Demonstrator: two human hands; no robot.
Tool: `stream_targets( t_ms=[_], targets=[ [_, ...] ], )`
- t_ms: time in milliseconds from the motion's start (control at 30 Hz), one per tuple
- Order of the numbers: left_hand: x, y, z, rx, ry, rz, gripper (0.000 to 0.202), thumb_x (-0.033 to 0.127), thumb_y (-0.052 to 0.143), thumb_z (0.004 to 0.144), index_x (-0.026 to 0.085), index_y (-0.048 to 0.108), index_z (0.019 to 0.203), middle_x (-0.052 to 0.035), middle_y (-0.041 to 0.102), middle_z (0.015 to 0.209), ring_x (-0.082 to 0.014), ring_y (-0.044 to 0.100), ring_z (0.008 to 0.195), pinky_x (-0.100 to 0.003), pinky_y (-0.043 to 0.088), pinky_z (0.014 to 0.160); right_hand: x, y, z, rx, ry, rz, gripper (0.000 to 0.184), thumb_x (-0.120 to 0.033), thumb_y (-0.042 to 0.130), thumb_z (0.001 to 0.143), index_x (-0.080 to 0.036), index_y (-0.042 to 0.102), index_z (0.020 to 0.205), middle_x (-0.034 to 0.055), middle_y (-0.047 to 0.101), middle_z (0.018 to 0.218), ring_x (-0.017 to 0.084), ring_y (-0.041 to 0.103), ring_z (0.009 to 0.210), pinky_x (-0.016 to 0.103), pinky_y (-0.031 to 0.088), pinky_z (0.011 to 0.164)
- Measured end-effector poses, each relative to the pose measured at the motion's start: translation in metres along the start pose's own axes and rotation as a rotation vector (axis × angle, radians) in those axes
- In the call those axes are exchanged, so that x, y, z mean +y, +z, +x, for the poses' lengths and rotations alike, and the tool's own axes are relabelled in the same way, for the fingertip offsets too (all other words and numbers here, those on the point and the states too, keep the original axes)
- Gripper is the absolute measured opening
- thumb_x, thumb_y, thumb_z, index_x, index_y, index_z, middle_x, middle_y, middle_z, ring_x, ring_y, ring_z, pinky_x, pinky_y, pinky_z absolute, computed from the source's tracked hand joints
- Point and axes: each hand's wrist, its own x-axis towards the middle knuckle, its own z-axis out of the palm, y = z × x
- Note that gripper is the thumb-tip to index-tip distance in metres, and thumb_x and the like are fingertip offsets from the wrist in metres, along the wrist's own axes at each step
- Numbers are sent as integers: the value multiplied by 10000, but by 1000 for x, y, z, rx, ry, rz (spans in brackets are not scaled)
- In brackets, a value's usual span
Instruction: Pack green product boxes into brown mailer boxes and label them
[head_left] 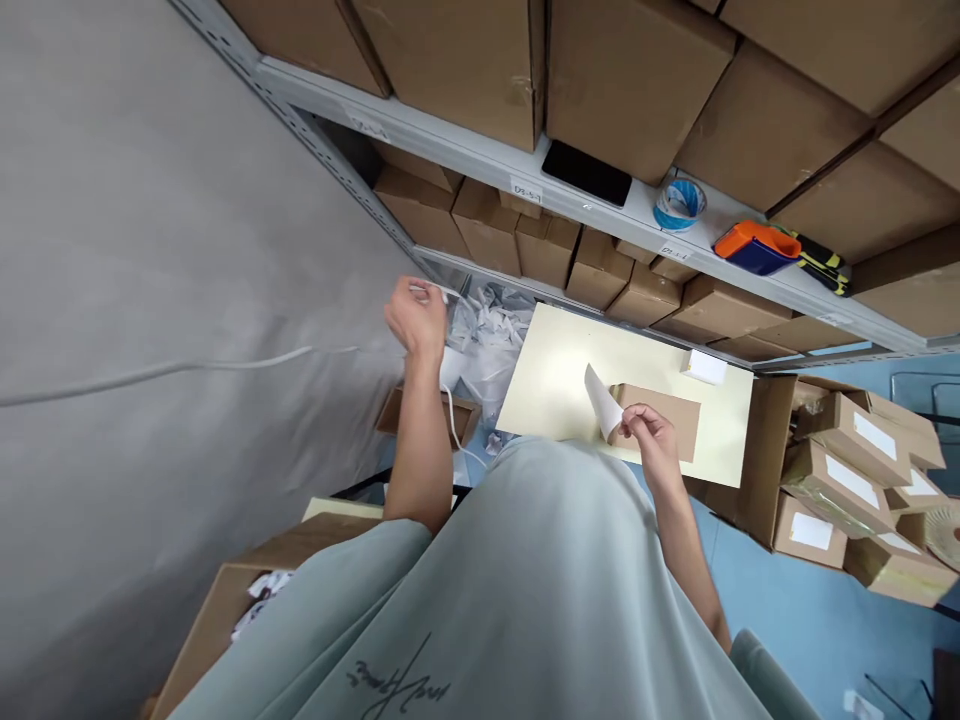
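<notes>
Between the thumb and fingers of my right hand [651, 432] is a white paper label [601, 398], pinched by its lower corner and tilted up. Beneath it a flat brown cardboard box [679, 415] lies on the cream tabletop [555, 350]. My left hand [418, 318] is raised to the left, its fingers closed on a thin white strip, which looks like paper. Just past that hand hangs a clear plastic bag [487, 370] full of crumpled white paper. A small white box [705, 367] stands at the table's far right.
Brown boxes fill the metal shelves [450, 150] ahead. On the shelf edge lie a black phone [586, 173], a blue tape roll [679, 204] and an orange-and-blue tool [757, 246]. At the right, a large carton [761, 470] holds several labelled boxes. A white cable [187, 367] runs along the left wall.
</notes>
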Motion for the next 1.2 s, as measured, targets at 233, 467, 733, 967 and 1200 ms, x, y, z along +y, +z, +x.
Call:
stream_targets(
  t_ms=[233,467,733,967,1200],
  targets=[
    [7,31,20,-136,193,24,955,227,788,968,0,257,1729,-318,100,1891,-440,51,1787,-569,144,1440,3,14,-14,81,26,36,269,-491,775,895,-245,711,807,-2,639,713,186,576,715,334,483,737],
    [14,71,-111,-729,200,-328,426,519,719,986,183,757,1245,-186,796,1375,-355,751,1333,-527,562,1207,12,17,-8,248,-123,-79,231,-458,736,938,-248,703,848,3,661,770,179,604,701,323,510,691],
    [51,52,-228,-1024,-155,-773,576,747,805,896,206,725,1077,-140,845,1196,-264,829,1010,-414,681,895,12,-4,-6,273,-745,-759,130,-241,633,1091,-260,714,992,49,734,932,207,688,835,350,547,774],
    [78,70,-258,-865,-332,-857,600,691,939,763,225,643,999,-68,817,1031,-254,817,976,-417,674,904,44,-28,0,110,-829,-948,155,-213,634,1115,-250,750,1020,58,754,923,209,695,808,355,522,767],
    [84,87,-281,-858,-275,-686,557,709,902,767,242,650,936,-17,759,917,-220,759,928,-348,645,849,48,-74,-7,-134,-541,-592,176,-388,672,1132,-275,807,1144,55,797,1065,189,704,785,342,594,758]
  ],
)
